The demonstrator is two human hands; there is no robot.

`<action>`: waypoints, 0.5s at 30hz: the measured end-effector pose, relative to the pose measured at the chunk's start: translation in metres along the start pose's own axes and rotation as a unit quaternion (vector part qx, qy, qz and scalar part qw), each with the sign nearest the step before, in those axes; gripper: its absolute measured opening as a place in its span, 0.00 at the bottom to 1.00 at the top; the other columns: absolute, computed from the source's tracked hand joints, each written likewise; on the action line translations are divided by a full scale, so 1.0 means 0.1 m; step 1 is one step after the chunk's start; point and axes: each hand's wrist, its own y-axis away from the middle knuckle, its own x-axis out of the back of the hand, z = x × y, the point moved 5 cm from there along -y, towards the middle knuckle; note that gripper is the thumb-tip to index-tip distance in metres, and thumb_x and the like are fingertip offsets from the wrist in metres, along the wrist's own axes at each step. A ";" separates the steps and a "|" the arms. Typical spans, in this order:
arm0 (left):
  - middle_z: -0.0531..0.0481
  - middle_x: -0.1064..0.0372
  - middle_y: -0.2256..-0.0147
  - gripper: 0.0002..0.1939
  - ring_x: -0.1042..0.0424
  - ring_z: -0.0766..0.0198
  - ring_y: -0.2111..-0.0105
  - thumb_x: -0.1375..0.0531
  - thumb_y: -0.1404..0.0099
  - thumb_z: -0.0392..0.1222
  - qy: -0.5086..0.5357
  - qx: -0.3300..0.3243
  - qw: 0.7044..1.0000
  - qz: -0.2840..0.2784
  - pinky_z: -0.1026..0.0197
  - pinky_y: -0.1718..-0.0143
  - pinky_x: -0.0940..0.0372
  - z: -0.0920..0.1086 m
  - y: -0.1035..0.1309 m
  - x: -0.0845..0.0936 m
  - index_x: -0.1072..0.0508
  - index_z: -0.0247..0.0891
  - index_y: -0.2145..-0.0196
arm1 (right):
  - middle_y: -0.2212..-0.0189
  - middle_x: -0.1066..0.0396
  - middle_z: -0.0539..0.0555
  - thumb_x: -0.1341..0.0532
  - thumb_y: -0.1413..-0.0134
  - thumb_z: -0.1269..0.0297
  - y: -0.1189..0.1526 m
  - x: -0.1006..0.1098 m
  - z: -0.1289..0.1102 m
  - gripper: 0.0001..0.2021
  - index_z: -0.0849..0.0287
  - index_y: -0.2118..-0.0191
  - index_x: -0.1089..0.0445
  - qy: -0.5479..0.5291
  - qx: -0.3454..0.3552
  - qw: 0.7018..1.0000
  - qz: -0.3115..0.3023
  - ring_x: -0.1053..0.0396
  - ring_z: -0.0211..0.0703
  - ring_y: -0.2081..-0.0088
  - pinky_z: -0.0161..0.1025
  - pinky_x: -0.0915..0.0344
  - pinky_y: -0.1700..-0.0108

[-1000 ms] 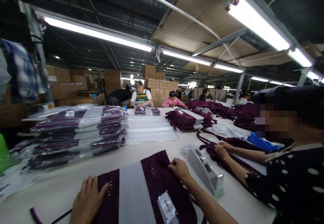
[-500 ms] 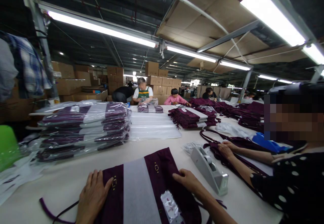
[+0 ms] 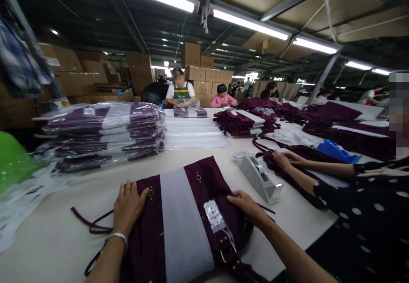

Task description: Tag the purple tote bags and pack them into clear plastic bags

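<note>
A dark purple bag (image 3: 204, 172) lies flat on the table before me, with a band of whitish paper (image 3: 183, 219) across it. On its right part rests a tag in a clear plastic pouch (image 3: 214, 215); brass buckles and straps show at its corners. My left hand (image 3: 129, 206), with a bracelet on the wrist, lies over the bag's left edge, fingers stretched and thumb apart. At the right edge, my right hand (image 3: 246, 206) grips the bag between thumb and fingers; some fingertips are hidden. Thin purple straps (image 3: 84, 221) trail out at the left.
A grey tape dispenser (image 3: 260, 178) stands right of the bag. Beyond it, a co-worker's hands (image 3: 284, 161) handle another purple bag. Plastic-wrapped bags (image 3: 105, 134) are stacked at the back left, beside clear plastic sleeves (image 3: 198, 131). More purple bags (image 3: 246, 123) lie farther back.
My view has tilted down, so more of the bag's lower part and its buckled strap shows. Both hands stay at the bag's sides. The co-worker at right has shifted slightly.
</note>
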 end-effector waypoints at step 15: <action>0.29 0.44 0.35 0.40 0.52 0.39 0.32 0.59 0.30 0.60 0.005 -0.003 1.000 -0.003 0.41 0.38 0.44 -0.01 -0.02 0.01 0.40 0.22 0.36 | 0.76 0.28 0.49 0.32 0.63 0.52 0.12 -0.11 0.15 0.19 0.59 0.69 0.35 -0.129 -0.041 0.990 -0.041 0.31 0.38 0.75 0.37 0.35 0.67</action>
